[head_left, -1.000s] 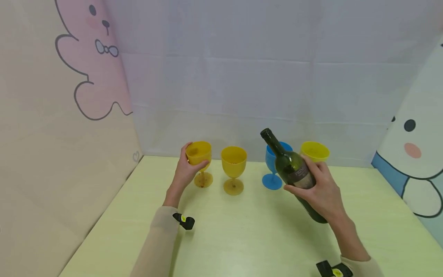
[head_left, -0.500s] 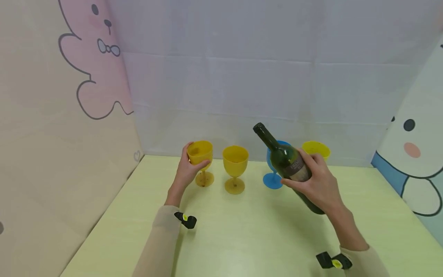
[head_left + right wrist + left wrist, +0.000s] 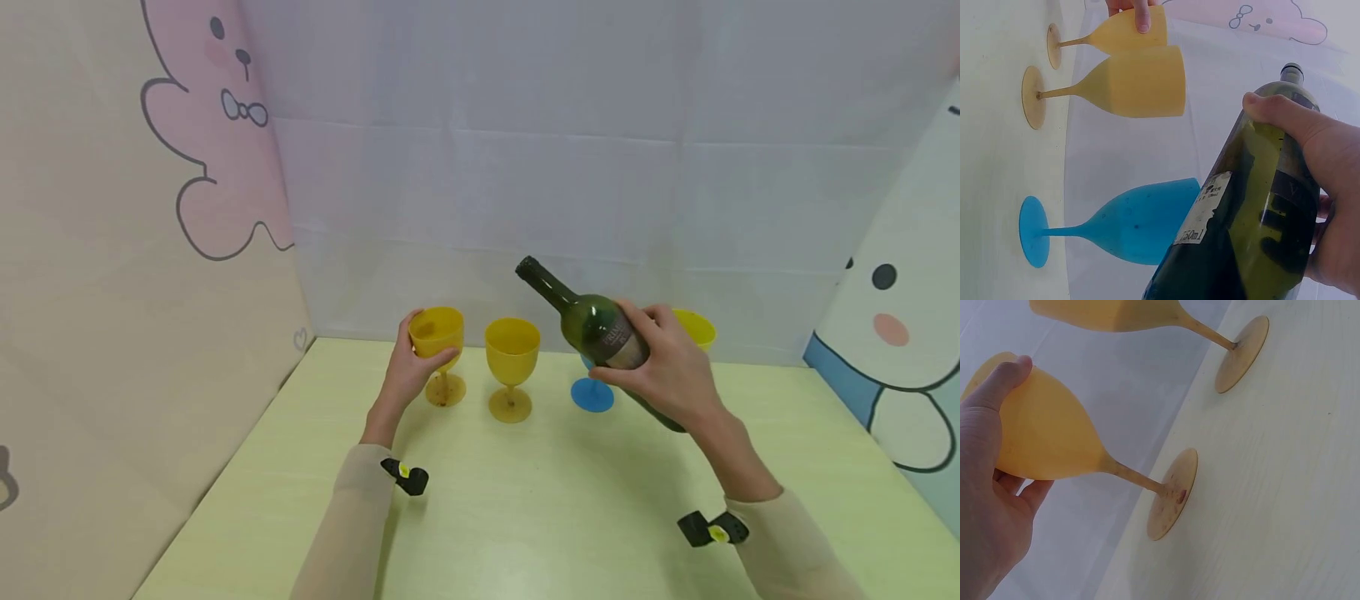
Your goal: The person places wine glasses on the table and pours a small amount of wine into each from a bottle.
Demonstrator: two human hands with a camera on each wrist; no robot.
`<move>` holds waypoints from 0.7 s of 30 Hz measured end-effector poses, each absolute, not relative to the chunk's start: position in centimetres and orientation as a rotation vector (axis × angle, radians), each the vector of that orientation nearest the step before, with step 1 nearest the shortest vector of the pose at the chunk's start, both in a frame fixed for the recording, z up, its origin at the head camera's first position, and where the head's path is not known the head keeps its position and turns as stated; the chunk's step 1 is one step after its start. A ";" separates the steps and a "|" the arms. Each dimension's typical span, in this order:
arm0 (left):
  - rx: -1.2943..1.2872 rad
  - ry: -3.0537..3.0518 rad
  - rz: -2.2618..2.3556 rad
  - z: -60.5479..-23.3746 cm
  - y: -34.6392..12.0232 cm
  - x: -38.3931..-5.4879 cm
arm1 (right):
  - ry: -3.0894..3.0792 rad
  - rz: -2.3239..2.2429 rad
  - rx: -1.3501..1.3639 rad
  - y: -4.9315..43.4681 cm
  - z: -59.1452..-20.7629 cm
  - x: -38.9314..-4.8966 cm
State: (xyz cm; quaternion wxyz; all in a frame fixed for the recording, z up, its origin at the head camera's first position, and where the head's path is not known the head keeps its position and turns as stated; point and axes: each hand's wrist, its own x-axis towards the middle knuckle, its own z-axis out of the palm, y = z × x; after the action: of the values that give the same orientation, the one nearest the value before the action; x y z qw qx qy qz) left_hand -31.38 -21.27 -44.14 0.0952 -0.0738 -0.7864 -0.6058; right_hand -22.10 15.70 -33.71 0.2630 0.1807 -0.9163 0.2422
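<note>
My left hand (image 3: 411,367) grips the bowl of the leftmost yellow goblet (image 3: 446,335), thumb across the front. That goblet stands upright on the table, and reddish specks mark its foot in the left wrist view. In my right hand (image 3: 667,367) is a dark green wine bottle (image 3: 592,323), gripped round its body below the shoulder. The bottle is raised and tilted, its neck (image 3: 546,282) pointing up and left, mouth above the second yellow goblet (image 3: 512,352). Behind the bottle stands a blue goblet (image 3: 1141,222), mostly hidden in the head view.
A brighter yellow goblet (image 3: 696,327) stands at the right, partly behind my right hand. The goblets form a row near the back edge of the pale table (image 3: 510,517). White cloth (image 3: 480,167) hangs behind, with cartoon-printed panels on both sides.
My right hand has carried the bottle left and slightly up, tilting it further over, so it now covers most of the blue goblet. My left hand still holds its goblet in place.
</note>
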 end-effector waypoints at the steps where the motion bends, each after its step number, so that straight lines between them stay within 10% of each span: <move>1: -0.223 -2.328 -1.793 -44.1 -21.3 -31.4 | -2.478 0.641 0.498 15.6 -33.6 -22.3; 21: -0.217 -2.301 -1.828 -44.4 -21.3 -31.3 | -2.551 0.410 0.622 12.9 -31.6 -24.6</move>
State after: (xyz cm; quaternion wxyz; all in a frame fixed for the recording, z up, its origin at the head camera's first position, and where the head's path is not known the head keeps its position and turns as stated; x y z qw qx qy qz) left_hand -31.30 -21.26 -44.37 0.0976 -0.0732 -0.7772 -0.6174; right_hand -24.58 12.95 -31.58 0.2398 0.2271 -0.9319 0.1499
